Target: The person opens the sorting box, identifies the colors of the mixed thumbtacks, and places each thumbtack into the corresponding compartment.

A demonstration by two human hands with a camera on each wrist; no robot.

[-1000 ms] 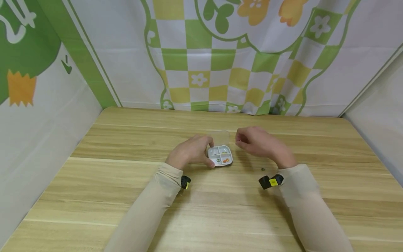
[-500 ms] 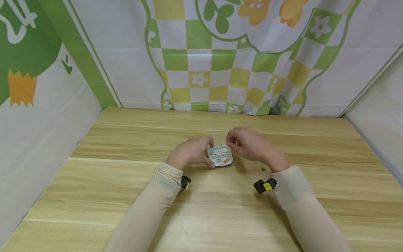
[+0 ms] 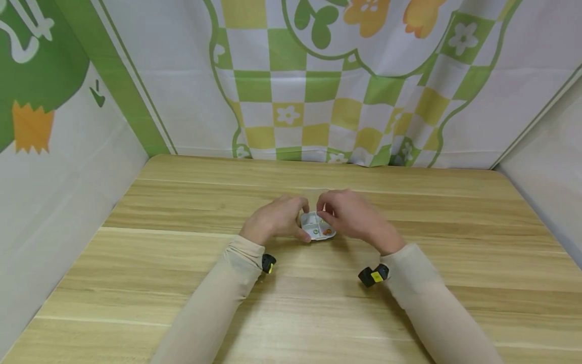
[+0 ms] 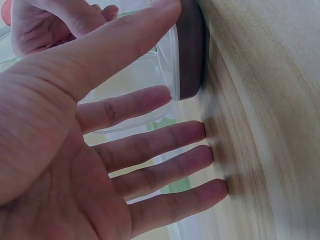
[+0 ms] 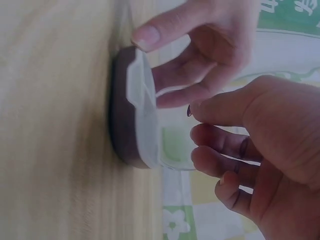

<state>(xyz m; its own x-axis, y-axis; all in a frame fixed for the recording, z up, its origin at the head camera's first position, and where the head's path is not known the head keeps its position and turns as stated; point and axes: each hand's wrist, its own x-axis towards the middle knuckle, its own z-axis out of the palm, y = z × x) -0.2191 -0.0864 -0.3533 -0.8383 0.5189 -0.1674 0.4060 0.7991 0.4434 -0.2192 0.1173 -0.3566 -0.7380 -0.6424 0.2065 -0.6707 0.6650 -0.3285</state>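
A small white pill box with four compartments and a dark base sits on the table, its clear lid raised at the far side. My left hand grips it from the left, thumb on the near edge and index finger at the far corner; the other fingertips touch the table. Over the far right compartment, my right hand pinches a tiny dark shiny piece between thumb and index finger. A greenish ring and small orange pieces lie in the near compartments. The right fingers partly hide the far right one.
The wooden table runs back to a patterned curtain, with white cloth on both sides. Each wrist wears a black camera band, such as the right band.
My right hand has moved left from beside the pill box to above its far right compartment. A small dark speck on the table is now covered by the right arm. The left hand stays put.
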